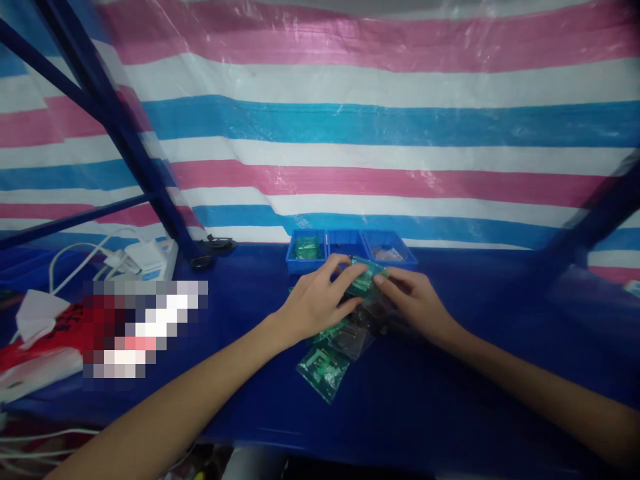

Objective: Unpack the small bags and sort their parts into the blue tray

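My left hand (316,300) and my right hand (419,301) meet above the middle of the blue table, both closed on a small green plastic packet (364,281). The left fingers curl over its top and left side, while the right thumb and fingers pinch its right edge. Under and in front of the hands lie more packets: a green packet (324,371) nearest me and a clear packet (354,339) with small dark pieces inside. Just behind stands a blue divided tray (327,248), with green packets (307,247) in its left compartment and clear bags (389,255) in its right.
On the left are a power strip (169,259) with white chargers and cables, a red package (57,333) and a pixelated patch. A dark coiled item (215,245) lies at the back. Blue frame bars (125,150) and a striped tarp (350,123) bound the table (240,393).
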